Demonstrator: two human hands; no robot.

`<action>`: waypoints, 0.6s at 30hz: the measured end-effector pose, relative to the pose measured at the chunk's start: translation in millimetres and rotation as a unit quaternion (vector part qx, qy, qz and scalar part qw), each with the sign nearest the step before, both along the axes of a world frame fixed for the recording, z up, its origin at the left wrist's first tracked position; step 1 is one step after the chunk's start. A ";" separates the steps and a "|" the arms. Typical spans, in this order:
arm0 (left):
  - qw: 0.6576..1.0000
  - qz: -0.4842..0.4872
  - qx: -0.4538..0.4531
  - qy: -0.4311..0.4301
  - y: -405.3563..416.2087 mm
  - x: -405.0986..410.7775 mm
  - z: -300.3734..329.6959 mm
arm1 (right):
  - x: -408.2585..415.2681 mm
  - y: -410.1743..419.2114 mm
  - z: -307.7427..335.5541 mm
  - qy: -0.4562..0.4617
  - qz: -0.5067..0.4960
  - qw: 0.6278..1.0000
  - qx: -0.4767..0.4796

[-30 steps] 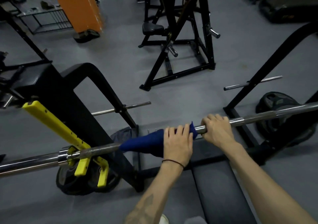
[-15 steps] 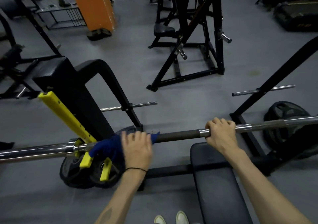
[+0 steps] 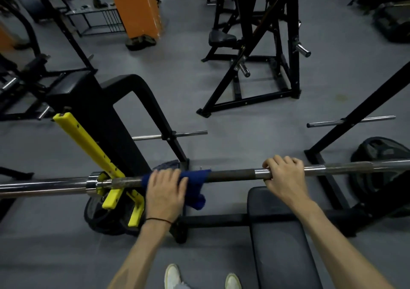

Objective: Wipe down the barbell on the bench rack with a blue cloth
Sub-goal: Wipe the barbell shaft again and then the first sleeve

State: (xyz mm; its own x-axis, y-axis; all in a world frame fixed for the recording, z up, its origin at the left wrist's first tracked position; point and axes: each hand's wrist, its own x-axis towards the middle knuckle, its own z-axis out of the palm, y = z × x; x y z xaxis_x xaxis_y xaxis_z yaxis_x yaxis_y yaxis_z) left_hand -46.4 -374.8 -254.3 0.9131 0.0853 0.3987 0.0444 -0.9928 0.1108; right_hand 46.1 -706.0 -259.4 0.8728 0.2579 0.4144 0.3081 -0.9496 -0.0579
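Barbell [image 3: 230, 174], chrome with dark knurling, blue cloth [image 3: 196, 177] under left grip [image 3: 165, 191], right grip [image 3: 284, 177] clenched around shaft.

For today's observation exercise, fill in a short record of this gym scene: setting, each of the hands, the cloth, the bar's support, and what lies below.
Setting: gym floor with black machines
Left hand: grips blue cloth wrapped round the barbell
Right hand: grips the bare barbell, apart from the cloth
Support: yellow rack hook on the left
Below: black bench pad, white shoes
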 end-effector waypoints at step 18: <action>0.996 -0.089 0.009 0.005 -47.5 16.8 -5.7 | 1.6 -8.1 2.6 0.000 0.042 0.999 -0.002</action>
State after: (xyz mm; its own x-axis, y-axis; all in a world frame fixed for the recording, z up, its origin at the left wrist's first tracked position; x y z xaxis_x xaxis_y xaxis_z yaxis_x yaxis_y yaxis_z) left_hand -29.6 -422.3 -260.0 0.9169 -0.0858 0.3898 -0.1317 -0.9870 0.0926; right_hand 47.7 -714.1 -256.8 0.8480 0.3313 0.4138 0.3863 -0.9207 -0.0545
